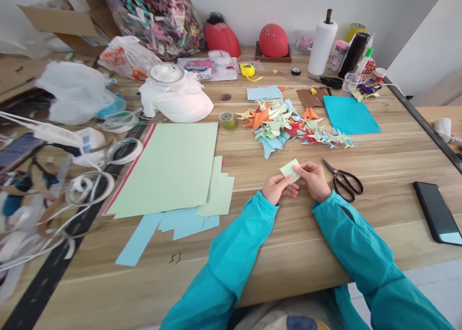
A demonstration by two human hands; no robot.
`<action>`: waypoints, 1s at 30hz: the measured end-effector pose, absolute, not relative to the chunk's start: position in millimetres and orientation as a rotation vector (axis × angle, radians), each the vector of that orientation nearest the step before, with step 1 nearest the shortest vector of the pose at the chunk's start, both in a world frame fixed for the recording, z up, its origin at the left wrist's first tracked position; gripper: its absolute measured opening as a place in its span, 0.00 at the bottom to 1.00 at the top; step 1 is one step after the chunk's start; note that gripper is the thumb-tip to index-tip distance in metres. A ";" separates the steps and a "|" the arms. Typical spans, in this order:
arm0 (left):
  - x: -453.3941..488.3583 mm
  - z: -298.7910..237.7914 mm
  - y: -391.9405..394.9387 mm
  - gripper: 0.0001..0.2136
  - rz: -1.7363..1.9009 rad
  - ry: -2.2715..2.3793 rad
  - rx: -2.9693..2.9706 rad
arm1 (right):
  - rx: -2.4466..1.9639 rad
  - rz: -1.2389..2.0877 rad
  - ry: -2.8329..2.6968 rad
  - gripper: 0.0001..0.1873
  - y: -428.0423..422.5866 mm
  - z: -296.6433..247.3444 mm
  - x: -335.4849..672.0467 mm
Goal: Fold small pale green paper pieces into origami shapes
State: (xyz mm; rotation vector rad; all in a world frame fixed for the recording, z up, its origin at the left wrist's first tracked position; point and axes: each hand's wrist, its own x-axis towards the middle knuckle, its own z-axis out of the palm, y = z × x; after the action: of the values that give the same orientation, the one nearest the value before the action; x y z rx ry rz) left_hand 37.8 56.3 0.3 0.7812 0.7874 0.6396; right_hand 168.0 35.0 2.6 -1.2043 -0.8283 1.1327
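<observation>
Both my hands pinch a small pale green paper square (pixel 290 169) just above the wooden table (pixel 296 233). My left hand (pixel 277 188) grips its lower left edge. My right hand (pixel 314 179) holds its right side with thumb and fingers closed on it. Behind the paper lies a pile of several folded paper cranes (pixel 285 124) in green, orange, red and blue. Black scissors (pixel 342 180) rest just right of my right hand.
Large green sheets (pixel 169 168) and blue paper strips (pixel 169 226) lie to the left. A blue sheet (pixel 350 114), a black phone (pixel 437 212), a paper towel roll (pixel 322 46), tape rolls (pixel 92 185) and plastic bags (pixel 77 91) surround the work area.
</observation>
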 end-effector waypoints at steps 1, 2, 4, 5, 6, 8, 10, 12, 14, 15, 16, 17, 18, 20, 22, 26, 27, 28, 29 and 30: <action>38.0 0.4 56.2 0.18 0.636 0.795 0.784 | -1.210 1.131 -0.831 0.12 35.0 2.8 167.8; 38.1 0.4 56.1 0.19 0.631 0.800 0.790 | -1.214 1.132 -0.832 0.12 35.1 2.9 167.6; 38.7 0.2 55.8 0.20 0.636 0.810 0.801 | -1.213 1.139 -0.823 0.12 35.2 3.2 167.5; 39.1 0.0 55.5 0.21 0.647 0.814 0.810 | -1.209 1.142 -0.812 0.12 35.3 3.3 167.6; 39.6 -0.2 55.0 0.21 0.661 0.818 0.823 | -1.206 1.147 -0.799 0.12 35.5 3.3 167.6; 40.7 -0.8 53.8 0.22 0.692 0.829 0.858 | -1.198 1.158 -0.772 0.12 35.7 3.1 167.9; 41.6 -1.3 52.5 0.22 0.714 0.837 0.892 | -1.193 1.168 -0.755 0.12 35.8 2.7 168.1; 42.0 -1.5 51.5 0.22 0.722 0.838 0.914 | -1.197 1.169 -0.750 0.12 35.8 2.5 168.1; 41.6 -1.1 51.1 0.22 0.724 0.833 0.928 | -1.209 1.163 -0.745 0.12 35.8 2.6 167.9; 41.1 -0.8 51.0 0.22 0.720 0.828 0.933 | -1.215 1.161 -0.741 0.13 35.8 2.7 167.8; 40.6 -0.3 51.0 0.22 0.714 0.821 0.938 | -1.221 1.160 -0.739 0.13 35.8 2.9 167.6; 40.0 0.2 50.9 0.22 0.705 0.812 0.943 | -1.225 1.159 -0.740 0.13 35.7 3.1 167.5; 39.3 0.7 50.9 0.21 0.696 0.801 0.949 | -1.230 1.155 -0.745 0.14 35.7 3.2 167.5; 38.1 1.4 50.7 0.20 0.683 0.782 0.963 | -1.235 1.143 -0.762 0.14 35.7 3.3 167.7; 37.0 1.4 50.8 0.19 0.679 0.768 0.968 | -1.235 1.130 -0.775 0.14 36.0 3.1 167.9; 34.5 0.1 52.6 0.17 0.655 0.730 0.950 | -1.252 1.109 -0.785 0.14 37.1 2.2 168.2; 33.8 -0.4 53.3 0.17 0.644 0.718 0.939 | -1.257 1.099 -0.786 0.14 37.3 1.9 168.2; 33.3 -0.8 53.9 0.16 0.633 0.707 0.926 | -1.261 1.090 -0.787 0.14 37.5 1.5 168.3; 32.9 -1.1 54.5 0.16 0.624 0.698 0.913 | -1.263 1.082 -0.788 0.14 37.7 1.1 168.3; 32.6 -1.3 54.9 0.16 0.618 0.692 0.900 | -1.264 1.075 -0.789 0.14 37.7 0.7 168.3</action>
State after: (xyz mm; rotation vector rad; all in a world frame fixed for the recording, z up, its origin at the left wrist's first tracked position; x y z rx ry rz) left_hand 32.6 54.9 -1.3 0.8998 0.6921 0.6183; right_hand 168.3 37.7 0.7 -1.2637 -0.7885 1.0746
